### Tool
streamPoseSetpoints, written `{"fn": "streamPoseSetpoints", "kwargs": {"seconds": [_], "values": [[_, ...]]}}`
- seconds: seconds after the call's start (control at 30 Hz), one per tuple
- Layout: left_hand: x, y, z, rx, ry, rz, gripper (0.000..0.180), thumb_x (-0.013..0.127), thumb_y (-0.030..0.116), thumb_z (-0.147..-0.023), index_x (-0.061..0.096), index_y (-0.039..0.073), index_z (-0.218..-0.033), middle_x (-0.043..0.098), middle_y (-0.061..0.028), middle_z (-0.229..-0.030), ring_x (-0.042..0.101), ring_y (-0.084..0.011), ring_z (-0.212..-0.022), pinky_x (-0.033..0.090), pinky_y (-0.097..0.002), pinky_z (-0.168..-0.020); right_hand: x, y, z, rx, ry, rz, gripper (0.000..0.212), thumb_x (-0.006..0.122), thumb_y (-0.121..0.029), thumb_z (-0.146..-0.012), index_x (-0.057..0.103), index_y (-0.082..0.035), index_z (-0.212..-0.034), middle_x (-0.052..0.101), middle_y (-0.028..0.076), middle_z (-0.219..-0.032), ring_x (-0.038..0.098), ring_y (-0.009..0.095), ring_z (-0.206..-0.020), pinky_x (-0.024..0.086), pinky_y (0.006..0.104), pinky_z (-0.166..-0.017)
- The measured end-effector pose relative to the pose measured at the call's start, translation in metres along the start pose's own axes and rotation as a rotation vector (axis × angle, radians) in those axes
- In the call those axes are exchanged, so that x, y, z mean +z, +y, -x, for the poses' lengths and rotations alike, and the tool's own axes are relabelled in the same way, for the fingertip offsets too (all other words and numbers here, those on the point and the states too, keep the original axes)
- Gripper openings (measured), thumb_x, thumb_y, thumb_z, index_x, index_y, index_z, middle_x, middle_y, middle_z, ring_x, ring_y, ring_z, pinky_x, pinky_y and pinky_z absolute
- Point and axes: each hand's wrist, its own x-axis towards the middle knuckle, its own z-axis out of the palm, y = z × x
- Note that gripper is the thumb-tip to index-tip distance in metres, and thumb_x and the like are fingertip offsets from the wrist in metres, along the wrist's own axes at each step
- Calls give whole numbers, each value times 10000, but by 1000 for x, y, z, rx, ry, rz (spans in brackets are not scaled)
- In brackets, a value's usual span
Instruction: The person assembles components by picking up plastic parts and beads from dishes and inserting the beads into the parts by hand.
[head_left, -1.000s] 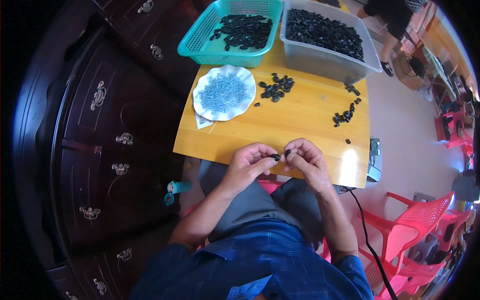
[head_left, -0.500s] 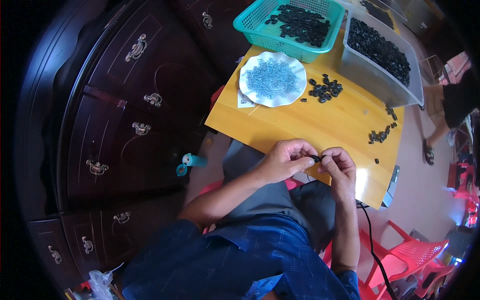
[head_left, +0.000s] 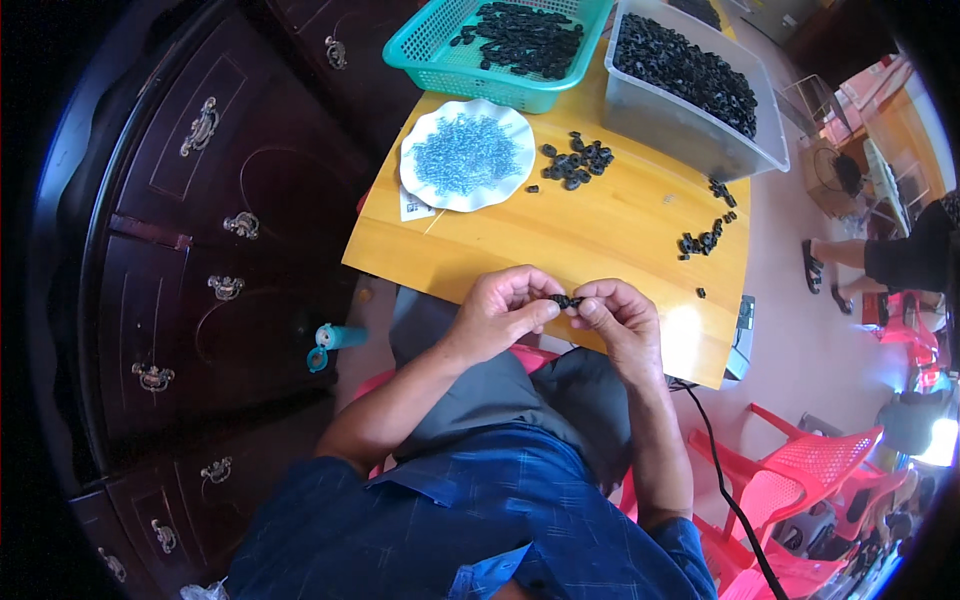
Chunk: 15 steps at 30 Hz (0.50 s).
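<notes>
My left hand [head_left: 505, 312] and my right hand [head_left: 622, 322] meet over the table's near edge. Thumbs and forefingers of both pinch a small black part [head_left: 566, 301] between them, one end in each hand; fingertips hide most of its shape. Beyond my hands, a loose group of small black pieces [head_left: 578, 165] lies on the yellow wooden table [head_left: 560, 225]. To its left stands a white wavy-edged plate [head_left: 408, 165] heaped with small clear bluish pieces [head_left: 466, 155]. More black pieces [head_left: 703, 240] are scattered near the table's right edge.
A green perforated basket [head_left: 480, 85] of black parts and a translucent bin [head_left: 660, 135] full of black pieces stand at the far side. Dark drawers [head_left: 170, 290] line the left. Red chairs [head_left: 800, 470] and a black cable [head_left: 722, 470] are at right, where another person's legs [head_left: 850, 252] show.
The whole view has shifted, so table and hands appear further left. Both hands still pinch the black part, which now shows more between the fingertips. The other person's legs have moved.
</notes>
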Motion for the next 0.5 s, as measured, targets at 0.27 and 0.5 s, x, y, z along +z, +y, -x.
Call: {"fn": "streamPoseSetpoints", "kwargs": {"seconds": [0.27, 0.5], "values": [[0, 0, 0, -12, -15, -47, 123, 638, 22, -913, 650, -4, -1033, 642, 11, -851, 593, -29, -717, 504, -196, -628, 4, 5, 1, -62, 42, 158, 82, 649, -31, -931, 667, 5, -1002, 682, 15, -861, 610, 60, -756, 517, 215, -705], [0, -3, 3, 33, 34, -176, 79, 656, -12, -881, 671, -14, -958, 656, 14, -794, 594, -18, -698, 487, -190, -609, 11, -1, 3, -266, 109, 607, 38, 699, -21, -854, 685, 0, -882, 675, 80, -719, 647, 122, -675, 518, 280, -614]]}}
